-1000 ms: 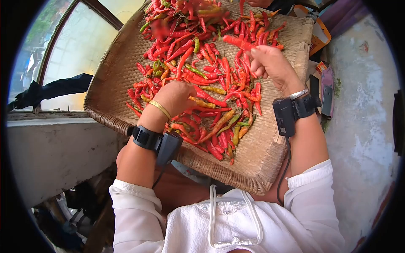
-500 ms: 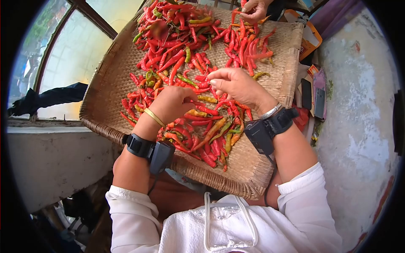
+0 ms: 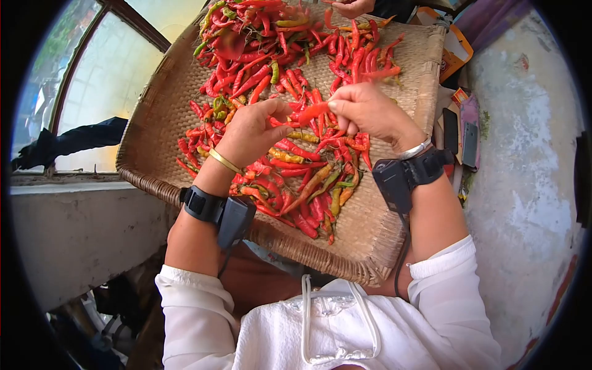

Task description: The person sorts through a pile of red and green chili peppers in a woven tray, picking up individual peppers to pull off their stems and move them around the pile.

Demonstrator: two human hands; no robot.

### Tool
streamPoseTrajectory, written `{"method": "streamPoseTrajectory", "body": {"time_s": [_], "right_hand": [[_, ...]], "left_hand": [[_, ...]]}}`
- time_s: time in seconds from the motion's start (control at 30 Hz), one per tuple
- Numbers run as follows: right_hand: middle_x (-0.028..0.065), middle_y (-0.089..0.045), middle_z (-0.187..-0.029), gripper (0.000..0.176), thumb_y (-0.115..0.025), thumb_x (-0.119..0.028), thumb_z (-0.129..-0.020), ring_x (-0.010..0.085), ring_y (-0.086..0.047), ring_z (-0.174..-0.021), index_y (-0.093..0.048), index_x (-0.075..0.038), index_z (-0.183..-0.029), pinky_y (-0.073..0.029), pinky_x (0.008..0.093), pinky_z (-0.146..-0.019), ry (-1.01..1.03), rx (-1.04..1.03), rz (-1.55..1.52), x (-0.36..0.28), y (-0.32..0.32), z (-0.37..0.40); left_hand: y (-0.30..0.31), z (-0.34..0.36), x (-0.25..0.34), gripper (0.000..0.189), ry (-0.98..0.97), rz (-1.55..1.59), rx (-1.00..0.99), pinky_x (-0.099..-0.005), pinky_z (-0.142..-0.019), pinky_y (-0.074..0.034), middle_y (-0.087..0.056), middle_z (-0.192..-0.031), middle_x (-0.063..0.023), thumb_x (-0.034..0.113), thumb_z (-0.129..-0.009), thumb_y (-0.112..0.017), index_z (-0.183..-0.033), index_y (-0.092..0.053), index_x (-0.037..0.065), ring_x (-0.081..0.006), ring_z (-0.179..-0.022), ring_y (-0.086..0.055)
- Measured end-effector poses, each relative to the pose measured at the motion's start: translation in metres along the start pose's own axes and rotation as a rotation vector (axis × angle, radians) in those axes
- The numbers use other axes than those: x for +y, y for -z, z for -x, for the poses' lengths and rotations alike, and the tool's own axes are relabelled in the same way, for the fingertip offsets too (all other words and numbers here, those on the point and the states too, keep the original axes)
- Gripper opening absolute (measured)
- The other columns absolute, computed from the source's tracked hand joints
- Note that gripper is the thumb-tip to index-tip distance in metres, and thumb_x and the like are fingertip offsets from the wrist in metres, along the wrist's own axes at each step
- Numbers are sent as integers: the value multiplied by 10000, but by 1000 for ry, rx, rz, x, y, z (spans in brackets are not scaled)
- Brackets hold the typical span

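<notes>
A red chili pepper [image 3: 313, 113] is pinched at one end by the thumb and finger of my right hand [image 3: 372, 116]. Its other end points toward my left hand [image 3: 254, 131], which is closed, fingertips curled together close beside the pepper; what those fingers hold, if anything, I cannot tell. Both hands hover over a wide woven basket [image 3: 370, 240] resting across my lap. Red chilies [image 3: 246, 65] are spread inside it, mixed with some yellow, orange and green ones [image 3: 317, 185].
At the basket's far edge another person's hand [image 3: 353, 7] reaches in. Two phones [image 3: 470, 145] lie beside the basket on the right, against a worn wall [image 3: 524, 154]. A window [image 3: 98, 80] with a dark cloth [image 3: 80, 140] and a sill [image 3: 86, 234] stand on the left.
My right hand has shifted slightly right and now shows a red chili in its pinch. My left hand has moved up and right. The other person's hand has drawn back toward the far edge.
</notes>
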State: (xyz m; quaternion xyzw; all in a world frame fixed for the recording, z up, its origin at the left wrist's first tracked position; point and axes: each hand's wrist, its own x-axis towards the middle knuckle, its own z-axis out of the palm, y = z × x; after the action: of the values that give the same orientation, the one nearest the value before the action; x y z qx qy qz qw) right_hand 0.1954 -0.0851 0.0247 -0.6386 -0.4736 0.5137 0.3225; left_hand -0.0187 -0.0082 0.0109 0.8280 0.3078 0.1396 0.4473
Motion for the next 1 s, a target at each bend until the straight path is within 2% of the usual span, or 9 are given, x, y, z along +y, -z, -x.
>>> {"method": "streamPoseTrajectory", "body": {"time_s": [0.07,0.17,0.23,0.33,0.43,0.53,0.87,0.97,1.0], "right_hand": [[19,-586,-635,211,-492,-213,-880,63,-516,-503,-582,-22,-887,-396,190,-447,55,195,-172,4,24,-4],[52,-603,-711,297,-466,-236,-898,66,-550,-532,-484,-5,-1085,-413,170,-417,181,576,-608,4,41,-2],[73,-605,-742,375,-478,-240,-892,80,-568,-548,-412,-2,-1174,-423,172,-401,175,615,-693,9,43,-3],[65,-599,-732,473,-538,-224,-857,72,-561,-534,-384,23,-1229,-403,183,-398,51,427,-313,7,29,-4],[134,-636,-796,308,-629,-290,-754,255,-620,-715,-639,-29,-918,-491,347,-642,144,11,653,18,13,-7],[165,-632,-844,320,-660,-340,-703,325,-597,-852,-663,-43,-821,-470,402,-760,-57,-55,984,18,-6,0],[160,-630,-896,345,-661,-331,-698,316,-593,-897,-647,-39,-881,-472,395,-767,-111,-167,1176,23,-15,-5],[137,-638,-849,297,-650,-281,-720,256,-627,-760,-640,-20,-862,-495,353,-658,-101,-99,948,17,7,-8],[115,-632,-812,274,-643,-260,-732,208,-615,-676,-637,-14,-854,-484,320,-594,-129,-34,651,15,20,-8]], "left_hand": [[1,0,-5,194,-18,-228,16,-279,-606,-459,-566,-686,-90,106,-725,-647,-896,-603,23,-153,-652,-566],[-6,1,-25,204,-102,-380,-122,-322,-628,-470,-597,-731,-113,103,-708,-650,-889,-602,25,-230,-693,-595],[-10,0,-23,229,-97,-383,-210,-371,-686,-470,-614,-795,-133,110,-695,-644,-905,-601,31,-292,-769,-595],[-19,0,-21,282,-53,-547,-321,-398,-766,-456,-611,-887,-147,129,-690,-628,-960,-602,49,-316,-868,-571],[-21,-2,-25,296,-40,-615,-347,-395,-762,-459,-613,-885,-142,123,-681,-628,-969,-605,58,-314,-867,-573],[-25,-4,-30,293,-64,-643,-361,-399,-755,-458,-615,-870,-136,135,-681,-625,-967,-608,74,-313,-855,-576],[-34,-8,-31,183,-70,-652,-411,-405,-691,-487,-621,-799,-116,166,-694,-627,-859,-633,86,-303,-798,-599],[-31,-8,-25,229,-86,-647,-403,-398,-722,-468,-601,-848,-127,158,-702,-600,-917,-617,81,-305,-833,-576],[-30,-8,-25,231,-88,-636,-370,-401,-724,-468,-593,-862,-126,159,-701,-599,-917,-613,78,-307,-832,-575]]}}
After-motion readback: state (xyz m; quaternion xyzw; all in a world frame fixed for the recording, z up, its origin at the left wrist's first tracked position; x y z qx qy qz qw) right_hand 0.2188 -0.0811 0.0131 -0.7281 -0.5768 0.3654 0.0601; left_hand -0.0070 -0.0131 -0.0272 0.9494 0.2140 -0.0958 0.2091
